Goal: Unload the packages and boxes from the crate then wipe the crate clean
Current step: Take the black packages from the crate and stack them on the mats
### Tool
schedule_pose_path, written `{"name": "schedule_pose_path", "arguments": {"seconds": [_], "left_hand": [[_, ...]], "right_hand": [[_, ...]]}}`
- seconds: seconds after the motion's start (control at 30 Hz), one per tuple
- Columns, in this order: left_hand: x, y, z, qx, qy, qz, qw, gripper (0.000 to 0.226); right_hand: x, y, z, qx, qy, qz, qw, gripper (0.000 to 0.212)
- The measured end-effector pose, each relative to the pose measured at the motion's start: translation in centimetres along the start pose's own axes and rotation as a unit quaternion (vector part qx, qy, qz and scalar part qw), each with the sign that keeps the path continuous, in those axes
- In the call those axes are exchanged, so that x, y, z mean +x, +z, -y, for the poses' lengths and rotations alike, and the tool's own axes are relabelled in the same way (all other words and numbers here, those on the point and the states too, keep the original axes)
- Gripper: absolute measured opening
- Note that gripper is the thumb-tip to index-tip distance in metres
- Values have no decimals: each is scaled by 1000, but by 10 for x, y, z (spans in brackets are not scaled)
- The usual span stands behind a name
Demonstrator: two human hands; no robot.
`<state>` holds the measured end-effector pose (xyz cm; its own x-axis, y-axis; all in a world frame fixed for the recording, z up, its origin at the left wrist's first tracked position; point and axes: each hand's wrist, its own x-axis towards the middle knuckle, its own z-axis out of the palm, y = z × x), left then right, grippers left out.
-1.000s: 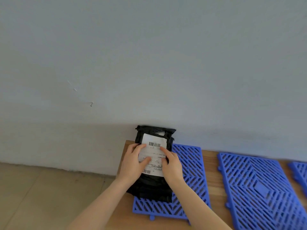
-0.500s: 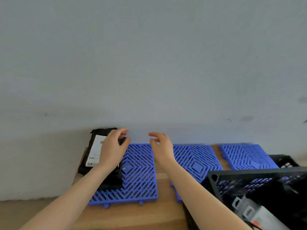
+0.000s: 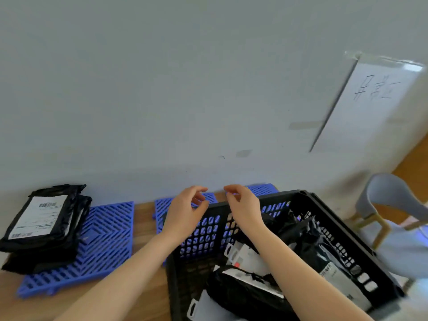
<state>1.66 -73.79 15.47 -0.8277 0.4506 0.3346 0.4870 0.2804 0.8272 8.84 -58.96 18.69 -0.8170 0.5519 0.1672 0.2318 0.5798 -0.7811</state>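
Observation:
A black plastic crate (image 3: pixel 324 214) with perforated walls stands at the lower right, holding several black packages (image 3: pixel 308 242) and white packets (image 3: pixel 245 256). Two black packages with white labels (image 3: pixel 41 218) lie stacked on a blue grid mat (image 3: pixel 104 237) at the left. My left hand (image 3: pixel 185 212) hovers over the crate's far left corner, fingers loosely curled and empty. My right hand (image 3: pixel 243 205) hovers beside it above the crate's far rim, also loosely curled and empty.
Further blue grid mats (image 3: pixel 162 209) lie on the wooden surface (image 3: pixel 143 228) along the pale wall. A grey chair (image 3: pixel 389 205) stands at the right. A white sheet with handwriting (image 3: pixel 370 100) is taped to the wall.
My hands left the labelled black package on the left mat and moved right to above the crate. The view swung right, bringing the crate and chair into sight.

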Motion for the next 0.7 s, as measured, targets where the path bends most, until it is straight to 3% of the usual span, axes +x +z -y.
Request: {"name": "schedule_pose_path", "arguments": {"seconds": [0.23, 0.4, 0.57, 0.7], "left_hand": [[5, 98, -24, -10, -15, 166, 986, 39], [2, 155, -45, 1, -1, 283, 959, 45], [-11, 191, -72, 50, 21, 326, 944, 50], [-23, 209, -86, 136, 42, 299, 944, 65]], "right_hand": [[0, -75, -72, -54, 49, -68, 995, 25], [4, -125, -121, -135, 83, -69, 985, 31], [-3, -159, -163, -136, 107, -47, 984, 29], [-7, -173, -183, -105, 83, -19, 991, 27]]}}
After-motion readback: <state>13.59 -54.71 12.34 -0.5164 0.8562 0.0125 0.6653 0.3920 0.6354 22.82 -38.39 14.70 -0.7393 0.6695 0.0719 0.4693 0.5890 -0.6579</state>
